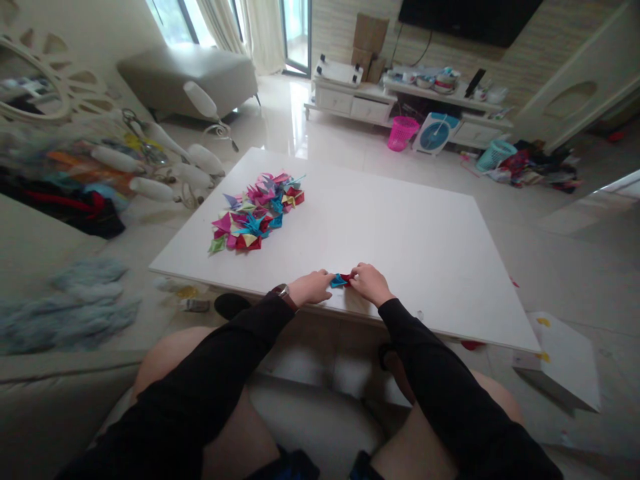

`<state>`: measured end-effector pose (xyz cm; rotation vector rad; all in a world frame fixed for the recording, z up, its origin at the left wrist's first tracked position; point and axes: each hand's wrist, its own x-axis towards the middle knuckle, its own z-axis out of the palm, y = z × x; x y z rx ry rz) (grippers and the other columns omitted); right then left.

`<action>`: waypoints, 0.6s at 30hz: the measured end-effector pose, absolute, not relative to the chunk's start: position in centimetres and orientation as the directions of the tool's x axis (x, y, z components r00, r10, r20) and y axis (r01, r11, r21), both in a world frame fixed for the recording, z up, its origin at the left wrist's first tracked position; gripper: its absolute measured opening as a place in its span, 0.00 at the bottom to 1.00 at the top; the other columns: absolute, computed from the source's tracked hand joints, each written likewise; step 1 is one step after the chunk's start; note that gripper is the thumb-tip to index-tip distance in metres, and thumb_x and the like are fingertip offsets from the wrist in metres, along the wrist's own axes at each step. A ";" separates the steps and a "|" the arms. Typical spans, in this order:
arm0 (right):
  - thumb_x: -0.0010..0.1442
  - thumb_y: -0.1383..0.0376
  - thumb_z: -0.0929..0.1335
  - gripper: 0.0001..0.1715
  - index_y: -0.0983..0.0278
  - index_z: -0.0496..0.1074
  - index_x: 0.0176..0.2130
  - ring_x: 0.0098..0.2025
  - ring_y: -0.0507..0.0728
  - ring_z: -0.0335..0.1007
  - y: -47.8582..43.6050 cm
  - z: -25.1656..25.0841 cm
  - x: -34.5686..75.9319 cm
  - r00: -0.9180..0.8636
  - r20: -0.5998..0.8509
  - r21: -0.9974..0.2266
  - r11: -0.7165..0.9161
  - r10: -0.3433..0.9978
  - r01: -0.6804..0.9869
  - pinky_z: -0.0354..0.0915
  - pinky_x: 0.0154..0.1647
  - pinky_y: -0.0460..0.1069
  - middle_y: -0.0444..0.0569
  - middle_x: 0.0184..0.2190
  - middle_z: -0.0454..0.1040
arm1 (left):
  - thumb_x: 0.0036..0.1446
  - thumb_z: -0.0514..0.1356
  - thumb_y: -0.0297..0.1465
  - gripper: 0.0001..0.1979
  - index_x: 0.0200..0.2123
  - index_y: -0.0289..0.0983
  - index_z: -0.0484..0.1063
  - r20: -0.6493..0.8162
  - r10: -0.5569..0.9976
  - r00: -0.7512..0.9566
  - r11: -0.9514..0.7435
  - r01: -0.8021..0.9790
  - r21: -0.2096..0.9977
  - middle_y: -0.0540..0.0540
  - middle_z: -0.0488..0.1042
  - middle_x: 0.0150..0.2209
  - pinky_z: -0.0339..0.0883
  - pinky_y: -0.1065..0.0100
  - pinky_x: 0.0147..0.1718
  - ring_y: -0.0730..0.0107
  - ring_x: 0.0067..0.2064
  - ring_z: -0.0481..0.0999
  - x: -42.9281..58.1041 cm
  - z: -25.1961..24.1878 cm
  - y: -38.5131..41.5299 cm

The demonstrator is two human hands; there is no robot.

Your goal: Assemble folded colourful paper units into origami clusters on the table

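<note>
Near the front edge of the white table, my two hands meet over small folded papers. My left hand, with a watch at the wrist, is closed on the left end of a blue folded paper. Fingers of my right hand pinch a red folded paper that touches the blue one. Whether the two papers are joined I cannot tell. Farther left on the table lies a pile of colourful folded-paper cranes in pink, blue, red, yellow and green.
A lamp with white shades lies beyond the table's left side. A white box stands on the floor at the right. Along the far wall are a low white cabinet, a pink basket and a blue fan.
</note>
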<state>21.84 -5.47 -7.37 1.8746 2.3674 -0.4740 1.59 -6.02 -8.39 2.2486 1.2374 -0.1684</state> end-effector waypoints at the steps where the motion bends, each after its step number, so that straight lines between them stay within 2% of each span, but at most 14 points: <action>1: 0.65 0.64 0.67 0.12 0.61 0.81 0.40 0.45 0.57 0.73 -5.5 -7.3 21.8 -0.249 -0.261 -0.190 0.203 0.932 0.960 0.63 0.40 0.48 0.51 0.44 0.77 | 0.58 0.61 0.33 0.28 0.63 0.39 0.66 -0.372 0.736 0.565 -0.411 0.810 0.417 0.36 0.72 0.57 0.68 0.59 0.55 0.54 0.54 0.77 1.6 -8.2 -6.0; 6: 0.63 0.61 0.69 0.10 0.60 0.81 0.40 0.44 0.57 0.74 -5.5 -6.6 22.1 -0.245 -0.234 -0.234 0.190 0.941 0.953 0.63 0.40 0.48 0.50 0.43 0.78 | 0.57 0.63 0.32 0.34 0.66 0.44 0.60 -0.404 0.713 0.574 -0.392 0.803 0.450 0.38 0.71 0.57 0.67 0.59 0.56 0.54 0.57 0.75 1.1 -6.4 -5.6; 8: 0.62 0.60 0.69 0.11 0.62 0.80 0.39 0.43 0.57 0.74 -5.3 -5.8 22.1 -0.246 -0.208 -0.290 0.180 0.947 0.940 0.63 0.40 0.48 0.50 0.42 0.79 | 0.58 0.62 0.34 0.35 0.68 0.42 0.57 -0.393 0.741 0.543 -0.350 0.814 0.464 0.37 0.69 0.59 0.67 0.60 0.56 0.55 0.57 0.75 0.3 -5.4 -5.1; 10: 0.62 0.60 0.70 0.11 0.63 0.79 0.35 0.41 0.57 0.74 -5.2 -3.9 22.1 -0.266 -0.156 -0.380 0.191 0.951 0.905 0.63 0.41 0.48 0.50 0.38 0.80 | 0.60 0.60 0.37 0.32 0.66 0.37 0.59 -0.399 0.788 0.468 -0.290 0.855 0.431 0.34 0.68 0.60 0.66 0.62 0.57 0.55 0.57 0.75 -0.9 -4.7 -4.4; 13: 0.66 0.57 0.68 0.18 0.63 0.75 0.28 0.34 0.56 0.73 -5.7 1.6 22.6 -0.296 0.021 -0.573 0.254 0.955 0.779 0.65 0.39 0.50 0.48 0.29 0.77 | 0.63 0.57 0.40 0.26 0.60 0.33 0.67 -0.433 0.851 0.297 -0.176 0.938 0.299 0.31 0.69 0.59 0.67 0.60 0.56 0.52 0.56 0.76 -3.3 -4.0 -3.2; 15: 0.69 0.51 0.65 0.22 0.60 0.74 0.29 0.33 0.56 0.73 -7.1 6.3 23.6 -0.301 0.184 -0.705 0.339 0.936 0.623 0.67 0.37 0.52 0.47 0.28 0.75 | 0.63 0.55 0.42 0.27 0.59 0.31 0.68 -0.434 0.881 0.192 -0.101 0.969 0.224 0.29 0.70 0.58 0.67 0.58 0.55 0.49 0.56 0.76 -5.2 -4.0 -2.7; 16: 0.70 0.49 0.62 0.24 0.59 0.74 0.30 0.35 0.57 0.74 -8.1 8.4 24.2 -0.293 0.277 -0.735 0.398 0.915 0.549 0.68 0.38 0.54 0.47 0.29 0.74 | 0.64 0.54 0.43 0.27 0.59 0.30 0.68 -0.429 0.892 0.143 -0.064 0.979 0.192 0.28 0.70 0.57 0.67 0.56 0.55 0.47 0.57 0.75 -6.2 -4.2 -2.4; 18: 0.72 0.46 0.57 0.29 0.55 0.74 0.31 0.38 0.58 0.75 -10.7 11.2 25.5 -0.292 0.464 -0.689 0.548 0.836 0.475 0.69 0.39 0.56 0.49 0.30 0.72 | 0.64 0.53 0.44 0.29 0.59 0.29 0.68 -0.416 0.908 0.050 0.006 0.991 0.132 0.26 0.70 0.58 0.66 0.54 0.57 0.43 0.59 0.73 -7.9 -4.7 -2.1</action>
